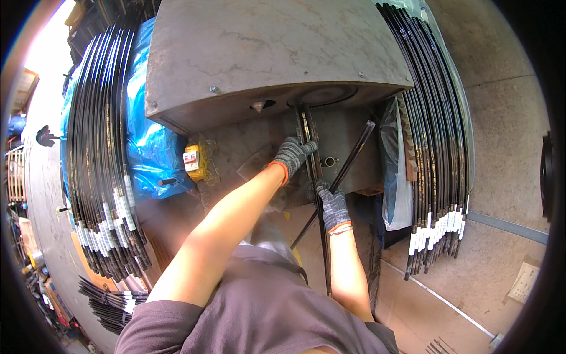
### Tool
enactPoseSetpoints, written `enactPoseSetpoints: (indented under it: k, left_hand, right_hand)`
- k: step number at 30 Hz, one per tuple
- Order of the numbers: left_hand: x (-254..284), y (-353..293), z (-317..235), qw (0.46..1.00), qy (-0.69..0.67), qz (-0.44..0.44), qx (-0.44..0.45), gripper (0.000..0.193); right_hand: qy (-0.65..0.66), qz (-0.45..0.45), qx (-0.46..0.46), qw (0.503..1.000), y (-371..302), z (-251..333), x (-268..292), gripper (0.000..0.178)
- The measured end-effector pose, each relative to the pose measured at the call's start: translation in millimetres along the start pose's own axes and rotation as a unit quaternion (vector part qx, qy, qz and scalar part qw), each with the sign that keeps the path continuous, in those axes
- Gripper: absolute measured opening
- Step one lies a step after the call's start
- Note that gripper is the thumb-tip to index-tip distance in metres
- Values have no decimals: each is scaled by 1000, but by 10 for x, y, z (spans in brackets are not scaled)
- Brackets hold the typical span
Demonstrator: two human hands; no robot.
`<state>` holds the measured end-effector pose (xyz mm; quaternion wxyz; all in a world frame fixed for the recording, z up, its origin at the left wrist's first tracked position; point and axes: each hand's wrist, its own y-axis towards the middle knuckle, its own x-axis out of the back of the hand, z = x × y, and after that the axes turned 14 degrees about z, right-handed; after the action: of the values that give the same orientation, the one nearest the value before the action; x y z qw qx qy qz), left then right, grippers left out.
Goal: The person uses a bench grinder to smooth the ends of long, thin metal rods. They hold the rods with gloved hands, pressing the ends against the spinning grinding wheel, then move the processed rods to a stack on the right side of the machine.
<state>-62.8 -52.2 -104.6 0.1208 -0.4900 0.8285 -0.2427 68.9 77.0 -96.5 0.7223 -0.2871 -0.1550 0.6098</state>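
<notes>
Both my hands wear grey knit gloves with orange cuffs. My left hand (295, 154) is closed around a narrow dark bar section below the grey metal machine housing (277, 47). A long black rod (325, 253) runs from there down toward my body. Lower on the same rod, my right hand (334, 206) has its fingers wrapped round it. A second black rod (355, 151) slants past my right hand, its upper end pointing to the far right. Whether the right fingers also touch this slanted rod, I cannot tell.
Rows of black rods with white-banded ends lie at left (100, 159) and right (433, 141). Left rods rest by blue plastic sheeting (154, 130). A switch box (191, 160) in yellow wrapping sits beside it. Bolts and a dark disc (324, 95) show on the housing.
</notes>
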Motion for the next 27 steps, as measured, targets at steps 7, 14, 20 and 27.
enactPoseSetpoints:
  k: [7, 14, 20, 27]
  left_hand:
    - [-42, 236, 254, 1000, -2, -18, 22, 42]
    - [-23, 99, 126, 999, -34, -1, -8, 41]
    - [-21, 51, 48, 1000, -22, -12, 2, 43]
    - [-20, 29, 26, 999, 11, -44, 7, 50]
  right_hand:
    - [-46, 14, 11, 999, 29, -21, 5, 7]
    - [17, 48, 25, 998, -89, 53, -1, 15]
    - [76, 58, 2, 995, -29, 63, 5, 8]
    - [30, 32, -3, 999, -8, 103, -38, 6]
